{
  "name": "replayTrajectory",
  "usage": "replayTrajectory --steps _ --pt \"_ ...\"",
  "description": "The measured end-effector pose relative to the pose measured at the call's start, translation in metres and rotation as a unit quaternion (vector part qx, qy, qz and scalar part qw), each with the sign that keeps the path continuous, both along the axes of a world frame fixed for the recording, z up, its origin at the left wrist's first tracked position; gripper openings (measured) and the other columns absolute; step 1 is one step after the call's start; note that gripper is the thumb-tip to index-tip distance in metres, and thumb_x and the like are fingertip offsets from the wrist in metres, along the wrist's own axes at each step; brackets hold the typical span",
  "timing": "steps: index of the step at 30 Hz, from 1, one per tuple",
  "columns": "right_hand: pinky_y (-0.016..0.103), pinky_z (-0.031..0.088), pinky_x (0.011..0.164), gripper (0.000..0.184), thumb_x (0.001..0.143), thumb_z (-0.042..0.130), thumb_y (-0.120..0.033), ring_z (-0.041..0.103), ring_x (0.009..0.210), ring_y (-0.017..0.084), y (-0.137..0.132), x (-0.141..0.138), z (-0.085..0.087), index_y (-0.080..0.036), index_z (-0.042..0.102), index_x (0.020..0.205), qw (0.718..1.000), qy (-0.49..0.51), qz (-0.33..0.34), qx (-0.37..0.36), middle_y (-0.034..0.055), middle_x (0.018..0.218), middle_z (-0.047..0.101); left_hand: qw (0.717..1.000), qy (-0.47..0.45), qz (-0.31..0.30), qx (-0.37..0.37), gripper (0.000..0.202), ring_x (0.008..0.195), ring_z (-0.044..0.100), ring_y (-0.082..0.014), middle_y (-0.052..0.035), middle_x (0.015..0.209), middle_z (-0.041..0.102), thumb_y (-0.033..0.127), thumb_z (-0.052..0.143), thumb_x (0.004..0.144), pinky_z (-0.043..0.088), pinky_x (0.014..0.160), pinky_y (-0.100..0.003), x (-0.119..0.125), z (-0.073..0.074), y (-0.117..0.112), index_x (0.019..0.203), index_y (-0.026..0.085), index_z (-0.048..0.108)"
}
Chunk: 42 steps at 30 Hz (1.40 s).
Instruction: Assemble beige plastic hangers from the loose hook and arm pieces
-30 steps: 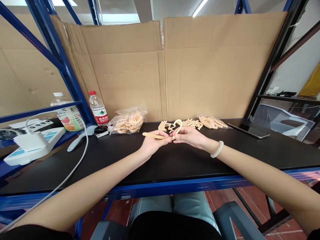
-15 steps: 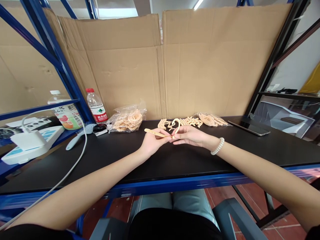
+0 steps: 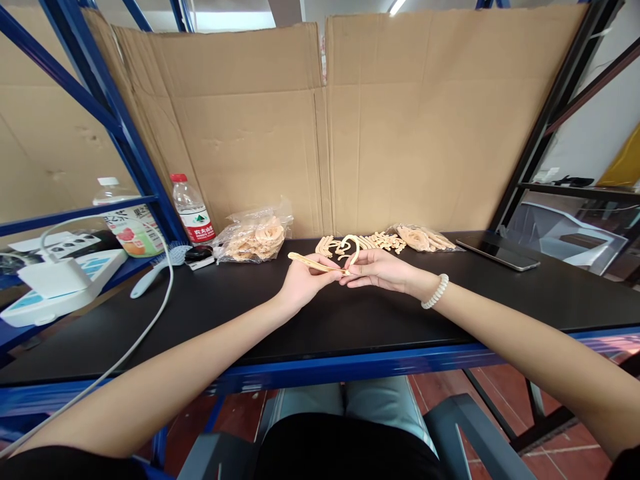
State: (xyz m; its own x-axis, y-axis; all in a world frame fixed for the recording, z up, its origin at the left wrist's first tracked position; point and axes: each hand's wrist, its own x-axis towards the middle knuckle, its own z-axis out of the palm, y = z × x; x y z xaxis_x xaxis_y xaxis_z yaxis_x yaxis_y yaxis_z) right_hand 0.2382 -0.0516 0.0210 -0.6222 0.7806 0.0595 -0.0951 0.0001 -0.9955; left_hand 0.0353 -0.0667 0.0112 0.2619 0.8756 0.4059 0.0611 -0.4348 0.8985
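My left hand (image 3: 306,287) is closed on a flat, light-tan strip (image 3: 301,259), which points out to the left past the fingers. My right hand (image 3: 383,271), wearing a pale beaded bracelet (image 3: 435,292) at the wrist, pinches a curved, hook-shaped tan piece (image 3: 355,244) that rises above the fingertips. The two pieces meet between my fingertips, above the black tabletop (image 3: 320,327). Fingers hide whether they are joined. Just behind my hands lie several small tan pieces (image 3: 383,243), some of them curved.
A clear bag of tan rings (image 3: 255,240) lies left of centre, near a red-capped bottle (image 3: 194,212) and a hairbrush (image 3: 159,270). Right of centre are another bag (image 3: 424,239) and a dark tablet (image 3: 497,253). A white cable (image 3: 150,330) crosses the left side. Cardboard (image 3: 250,133) stands behind.
Both hands keep their hold in almost the same place. The strip and the hooked piece have tilted slightly; the whole view has shifted a little.
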Motion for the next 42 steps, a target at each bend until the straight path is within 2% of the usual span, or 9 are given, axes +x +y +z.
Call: replayTrajectory --steps 4,10,16,22,33,42 --pt "0.032 0.054 0.091 0.027 0.069 0.081 -0.030 0.070 0.088 0.017 0.000 -0.001 -0.001 -0.013 0.067 0.084 1.000 0.005 -0.002 0.014 0.0064 0.085 0.073 1.000 -0.004 -0.004 -0.005 0.025 0.075 0.070 -0.0226 -0.0073 0.080 0.073 0.029 0.083 0.061 0.055 0.079 -0.039 0.000 0.001 -0.001 0.074 0.014 0.067" --pt "0.036 0.055 0.088 0.027 0.067 0.082 -0.032 0.070 0.080 0.017 -0.007 -0.008 -0.002 -0.014 0.066 0.080 0.995 0.034 -0.074 0.056 0.0052 0.079 0.071 1.000 -0.024 -0.002 0.002 0.026 0.076 0.071 -0.0230 -0.0070 0.081 0.074 0.030 0.083 0.062 0.055 0.080 -0.041 0.000 0.002 -0.002 0.076 0.014 0.068" --pt "0.036 0.056 0.081 0.026 0.065 0.082 -0.032 0.068 0.072 0.016 -0.009 -0.011 -0.002 -0.015 0.065 0.077 0.992 0.033 -0.097 0.080 0.0030 0.072 0.069 0.999 -0.034 -0.013 0.007 0.026 0.075 0.071 -0.0238 -0.0066 0.079 0.073 0.030 0.083 0.062 0.056 0.080 -0.042 0.002 0.002 -0.002 0.074 0.014 0.067" --pt "0.037 0.056 0.081 0.026 0.066 0.081 -0.031 0.068 0.071 0.016 -0.010 -0.013 -0.002 -0.015 0.064 0.076 0.990 0.044 -0.106 0.084 0.0032 0.072 0.069 0.999 -0.036 -0.010 0.020 0.023 0.075 0.071 -0.0229 -0.0067 0.079 0.073 0.028 0.081 0.064 0.056 0.079 -0.041 0.002 0.002 -0.003 0.075 0.014 0.067" --pt "0.039 0.054 0.089 0.025 0.068 0.080 -0.032 0.070 0.081 0.019 -0.007 -0.008 -0.004 -0.015 0.064 0.077 0.993 0.052 -0.076 0.072 0.0040 0.078 0.071 0.998 -0.055 -0.025 0.000 0.027 0.075 0.071 -0.0218 -0.0058 0.079 0.073 0.028 0.083 0.062 0.057 0.079 -0.039 0.000 0.003 0.001 0.077 0.013 0.067" --pt "0.034 0.056 0.076 0.026 0.065 0.080 -0.030 0.069 0.070 0.016 -0.012 -0.014 -0.004 -0.015 0.061 0.074 0.985 0.048 -0.130 0.106 0.0019 0.070 0.070 0.999 -0.041 -0.023 0.008 0.025 0.076 0.071 -0.0230 -0.0061 0.078 0.072 0.027 0.082 0.063 0.055 0.080 -0.040 0.001 0.003 -0.001 0.076 0.013 0.067"
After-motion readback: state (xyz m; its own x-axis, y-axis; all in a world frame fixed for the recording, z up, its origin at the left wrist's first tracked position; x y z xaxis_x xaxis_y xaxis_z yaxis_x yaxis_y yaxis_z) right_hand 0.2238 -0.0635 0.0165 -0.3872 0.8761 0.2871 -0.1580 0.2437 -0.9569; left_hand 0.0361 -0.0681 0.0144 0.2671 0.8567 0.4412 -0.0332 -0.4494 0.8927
